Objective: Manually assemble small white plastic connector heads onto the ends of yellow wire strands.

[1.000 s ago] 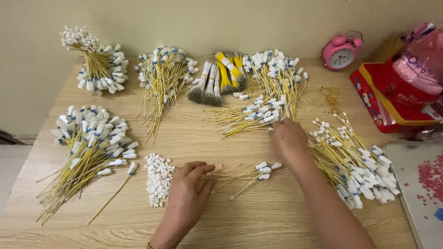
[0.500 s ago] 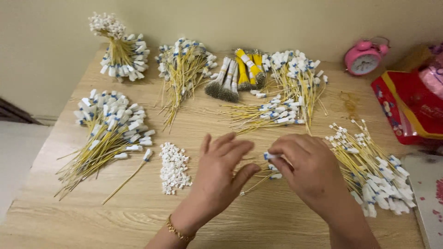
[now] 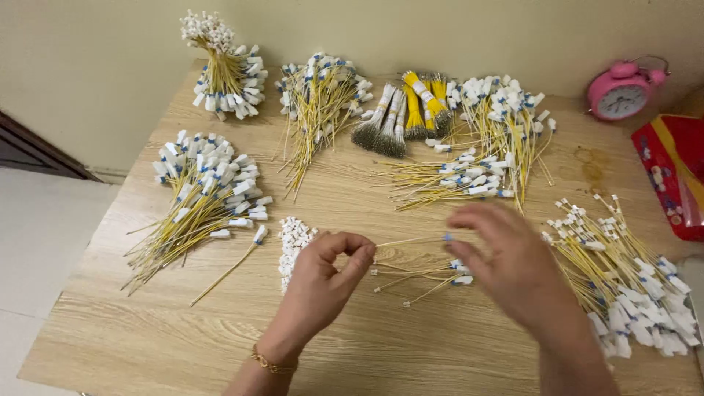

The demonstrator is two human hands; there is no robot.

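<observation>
Both hands have drawn apart since half a second ago, and a single yellow wire [image 3: 409, 240] now stretches between them above the worktop [image 3: 220, 345]. Its long axis runs nearly level, left to right, tilting slightly up toward the right. The left hand [image 3: 323, 282] pinches its bare end, thumb and forefinger closed on it. The right hand [image 3: 513, 264] is blurred; its fingers [image 3: 469, 218] sit by the blue-tipped end, and I cannot tell whether they grip it. Just beneath lies a small loose bunch of wires [image 3: 422, 275]. A pile of white caps [image 3: 293, 238] sits just left of the left hand, and a large bundle [image 3: 623, 286] lies beside the right.
</observation>
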